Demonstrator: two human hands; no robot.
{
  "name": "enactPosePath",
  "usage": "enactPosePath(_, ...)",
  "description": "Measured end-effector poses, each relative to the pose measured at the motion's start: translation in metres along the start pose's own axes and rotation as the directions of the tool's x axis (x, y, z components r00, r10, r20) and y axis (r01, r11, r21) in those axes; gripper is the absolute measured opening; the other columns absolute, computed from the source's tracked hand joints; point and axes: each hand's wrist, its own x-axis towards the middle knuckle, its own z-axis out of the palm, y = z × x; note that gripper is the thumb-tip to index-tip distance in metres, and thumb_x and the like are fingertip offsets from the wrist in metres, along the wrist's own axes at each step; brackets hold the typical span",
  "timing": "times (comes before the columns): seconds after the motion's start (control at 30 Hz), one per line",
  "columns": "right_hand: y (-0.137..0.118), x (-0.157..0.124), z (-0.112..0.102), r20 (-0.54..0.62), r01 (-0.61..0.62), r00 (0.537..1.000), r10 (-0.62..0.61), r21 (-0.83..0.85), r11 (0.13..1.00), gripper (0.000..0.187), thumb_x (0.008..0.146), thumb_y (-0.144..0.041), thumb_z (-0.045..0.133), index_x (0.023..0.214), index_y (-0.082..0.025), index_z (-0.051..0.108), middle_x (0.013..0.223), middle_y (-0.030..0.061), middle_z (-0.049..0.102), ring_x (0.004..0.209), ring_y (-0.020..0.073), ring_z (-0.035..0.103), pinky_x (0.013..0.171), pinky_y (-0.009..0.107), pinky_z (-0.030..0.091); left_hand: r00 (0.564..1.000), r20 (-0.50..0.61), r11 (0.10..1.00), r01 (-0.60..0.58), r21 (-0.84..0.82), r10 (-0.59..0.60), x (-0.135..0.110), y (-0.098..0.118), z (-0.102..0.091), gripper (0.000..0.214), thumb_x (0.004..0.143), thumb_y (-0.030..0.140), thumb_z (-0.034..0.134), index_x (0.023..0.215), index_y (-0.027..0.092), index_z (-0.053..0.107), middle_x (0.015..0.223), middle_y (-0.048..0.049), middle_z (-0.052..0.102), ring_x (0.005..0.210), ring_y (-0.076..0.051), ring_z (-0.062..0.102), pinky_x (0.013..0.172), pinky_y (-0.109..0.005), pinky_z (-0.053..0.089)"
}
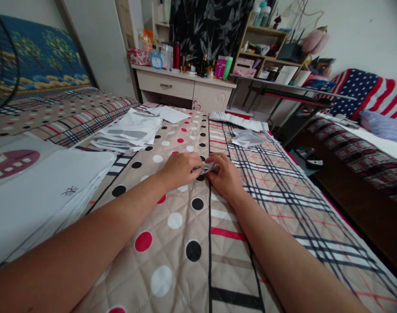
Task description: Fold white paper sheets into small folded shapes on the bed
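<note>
Both hands meet over the middle of a quilted bedspread [172, 261] patterned with dots and plaid. Between them is a small folded piece of paper [207, 167], pale grey and white. My left hand [181, 168] grips its left end with curled fingers. On the other end, my right hand [227, 176] pinches it between thumb and fingers. The fingers cover most of the folds. Beyond my right hand lies a folded paper piece [247, 138], with a long folded white strip [239, 121] behind it.
A messy stack of printed sheets [133, 130] lies left, with a loose white sheet [169, 114] behind. Nearer is a thick pile of large white paper [55, 191]. A cluttered dresser [172, 84] stands beyond the bed; a metal-legged desk [292, 89] is at right.
</note>
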Motion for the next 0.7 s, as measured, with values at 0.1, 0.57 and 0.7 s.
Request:
enactPosePath(0.1,-0.004,-0.001,0.000,0.037,0.040,0.999,-0.036,-0.118,0.992,0.019,0.074,-0.016,0.063,0.089,-0.023,0.072,0.120,0.0074,0.062,0.094,0.0224,0.063,0.079,0.035,0.048,0.991,0.044,0.989,0.121,0.079,-0.125,0.006,0.007,0.000,0.013,0.080,0.023,0.059,0.083,0.022,0.072,0.090,-0.0045,0.071,0.085,-0.023,0.067,0.068,-0.032,0.049)
enactPosePath(0.57,0.000,0.001,0.000,-0.027,-0.161,0.987,0.160,-0.071,0.984,0.008,0.075,-0.029,0.072,0.078,-0.022,0.075,0.101,0.0060,0.071,0.085,0.0211,0.065,0.072,0.033,0.048,0.911,0.130,0.748,0.397,-0.533,-0.391,0.013,-0.006,0.010,0.031,0.069,0.018,0.063,0.098,0.015,0.072,0.083,-0.0024,0.071,0.074,-0.017,0.064,0.068,-0.027,0.051)
enactPosePath(0.7,0.006,0.003,0.002,-0.020,-0.199,0.979,0.201,0.093,0.976,0.007,0.073,-0.025,0.073,0.075,-0.019,0.072,0.078,0.0035,0.071,0.073,0.0186,0.064,0.068,0.030,0.048,0.934,0.207,0.590,0.346,-0.729,-0.291,0.008,-0.007,0.003,0.063,0.067,0.026,0.075,0.126,0.013,0.058,0.085,-0.0035,0.070,0.076,-0.017,0.065,0.067,-0.028,0.052)
